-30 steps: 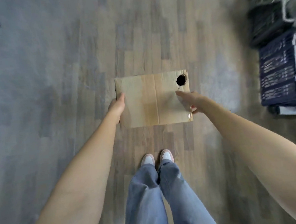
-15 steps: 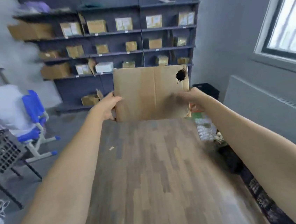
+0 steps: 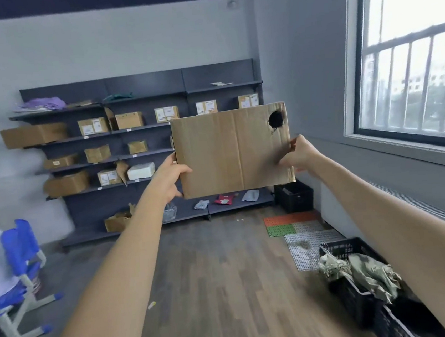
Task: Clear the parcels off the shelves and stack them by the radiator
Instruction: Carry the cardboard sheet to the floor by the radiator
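Cardboard, flat or box-shaped we cannot tell, is raised before us at arm's length, its broad face upright and turned to the camera, a ragged dark hole near its upper right corner. Our left hand clasps the left edge, thumb across the front face; our right hand pinches the right edge, fingers curled round behind. Gripping opposite edges keeps the face square and level, which we judge suits carrying it across the room.

The shelves stand against the far wall, well apart from us, and parcels remain on every tier, so we judge the clearing far from finished. Several boxes bear white labels facing outward, presumably for reading from the aisle; their print is too small for us to make out. No brand or writing is legible on the cardboard.

The radiator runs low beneath the window on our right; no stack beside it is in view. A black crate stuffed with crumpled paper sits on the floor near it. A blue chair stands at left.
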Demonstrator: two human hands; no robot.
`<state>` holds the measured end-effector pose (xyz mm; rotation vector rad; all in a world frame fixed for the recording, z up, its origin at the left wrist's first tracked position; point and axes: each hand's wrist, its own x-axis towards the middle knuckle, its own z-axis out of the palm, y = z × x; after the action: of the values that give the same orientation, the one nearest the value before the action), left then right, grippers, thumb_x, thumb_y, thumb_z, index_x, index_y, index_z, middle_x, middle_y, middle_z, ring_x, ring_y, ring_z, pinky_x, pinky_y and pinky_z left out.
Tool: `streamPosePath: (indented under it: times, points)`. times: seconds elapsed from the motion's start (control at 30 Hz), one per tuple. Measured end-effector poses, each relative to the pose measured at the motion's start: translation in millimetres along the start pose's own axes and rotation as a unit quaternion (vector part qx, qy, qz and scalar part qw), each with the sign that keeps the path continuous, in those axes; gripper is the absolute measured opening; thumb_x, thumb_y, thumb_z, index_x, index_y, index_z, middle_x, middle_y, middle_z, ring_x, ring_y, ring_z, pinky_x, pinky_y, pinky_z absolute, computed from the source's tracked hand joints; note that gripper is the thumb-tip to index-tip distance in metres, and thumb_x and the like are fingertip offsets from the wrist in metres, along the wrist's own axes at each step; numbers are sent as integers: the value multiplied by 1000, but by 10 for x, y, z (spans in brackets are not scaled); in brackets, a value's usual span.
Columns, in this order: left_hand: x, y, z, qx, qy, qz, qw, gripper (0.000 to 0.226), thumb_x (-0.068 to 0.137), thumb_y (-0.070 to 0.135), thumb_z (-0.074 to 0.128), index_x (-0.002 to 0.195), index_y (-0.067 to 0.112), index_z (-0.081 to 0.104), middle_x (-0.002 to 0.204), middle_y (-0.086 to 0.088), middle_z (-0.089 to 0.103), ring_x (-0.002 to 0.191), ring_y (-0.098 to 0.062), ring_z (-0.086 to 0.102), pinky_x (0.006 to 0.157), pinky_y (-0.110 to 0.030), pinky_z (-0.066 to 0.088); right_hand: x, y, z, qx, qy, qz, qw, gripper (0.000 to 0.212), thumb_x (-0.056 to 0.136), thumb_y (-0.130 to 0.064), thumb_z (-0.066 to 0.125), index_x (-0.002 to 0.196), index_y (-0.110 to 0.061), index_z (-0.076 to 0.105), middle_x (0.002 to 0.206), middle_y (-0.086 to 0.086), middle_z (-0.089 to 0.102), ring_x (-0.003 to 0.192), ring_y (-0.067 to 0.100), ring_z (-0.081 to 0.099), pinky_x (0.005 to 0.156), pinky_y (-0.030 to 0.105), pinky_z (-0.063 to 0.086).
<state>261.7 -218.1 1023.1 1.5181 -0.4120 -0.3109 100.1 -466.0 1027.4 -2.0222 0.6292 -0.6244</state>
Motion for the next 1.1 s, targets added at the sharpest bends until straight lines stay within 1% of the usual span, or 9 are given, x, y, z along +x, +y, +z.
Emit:
streamPosePath:
  times: [0.13, 0.2, 0.33, 0.5, 0.7, 0.8, 0.87, 1.0, 1.1]
  points:
    - [396, -72, -25, -11, 15, -16, 1000, 62, 84, -5, 47, 135, 29, 41, 113, 3, 52, 108, -22, 45, 50, -41, 44, 385, -8, 190, 4, -5, -15, 1000, 52, 74, -11, 72, 115, -9, 38, 106, 7, 45, 91, 20, 47, 54, 25, 41]
    - [644, -119, -88, -16, 27, -21, 999, 61, 83, -5, 45, 133, 29, 42, 108, 4, 53, 100, -20, 48, 51, -41, 43, 644, -15, 355, 10, -1, -21, 1000, 52, 73, -12, 74, 109, -10, 37, 104, 6, 44, 91, 20, 47, 58, 28, 42]
    - [1276, -225, -308, -12, 43, -26, 999, 58, 83, -5, 43, 130, 29, 43, 98, 6, 51, 89, -16, 47, 53, -40, 41, 1290, -14, 826, -5, -3, -32, 999, 65, 72, -15, 77, 122, -6, 36, 106, 6, 43, 94, 21, 45, 72, 32, 41]
    - [2330, -246, -737, 5, 40, -29, 999, 56, 86, -3, 44, 133, 28, 42, 113, 1, 49, 106, -24, 42, 55, -43, 40, 2273, -171, 1517, -1, -18, -35, 999, 73, 72, -17, 78, 127, -7, 33, 109, 5, 42, 102, 22, 46, 80, 36, 46]
    - [3752, -333, -1173, 17, 21, -37, 999, 47, 91, 0, 41, 122, 35, 44, 96, 8, 48, 89, -18, 43, 62, -47, 40, 3439, -269, 2242, -5, -28, -24, 999, 69, 73, -19, 78, 125, -6, 34, 106, 4, 43, 96, 20, 46, 68, 31, 42]
    - [4337, -503, -1196, 27, 31, -47, 998, 52, 91, -2, 39, 132, 28, 41, 101, 5, 48, 102, -20, 38, 80, -54, 36, 3924, -232, 2531, -10, -51, -2, 999, 68, 74, -14, 76, 128, -3, 37, 108, 9, 47, 96, 23, 49, 61, 27, 42]
    - [4718, -632, -1205, 27, 26, -61, 997, 50, 90, -2, 37, 132, 26, 41, 97, 5, 48, 104, -20, 36, 83, -54, 32, 4276, -172, 2709, -4, -63, 16, 998, 72, 74, -10, 74, 133, -2, 34, 120, 13, 49, 108, 29, 53, 72, 32, 48]
    - [5481, -930, -1162, 37, -1, -92, 995, 34, 89, -1, 40, 113, 23, 47, 113, -2, 49, 106, -24, 42, 78, -55, 36, 5011, 15, 2981, 17, -64, 69, 995, 74, 79, -13, 70, 139, -4, 26, 135, 13, 41, 123, 30, 45, 97, 44, 46]
    - [6127, -1132, -1053, 69, -29, -101, 992, 30, 89, -1, 44, 111, 20, 48, 103, -2, 53, 103, -22, 44, 76, -52, 42, 5629, 239, 3087, 48, -54, 77, 994, 80, 83, -17, 67, 144, -8, 16, 142, 10, 36, 129, 30, 40, 103, 45, 41]
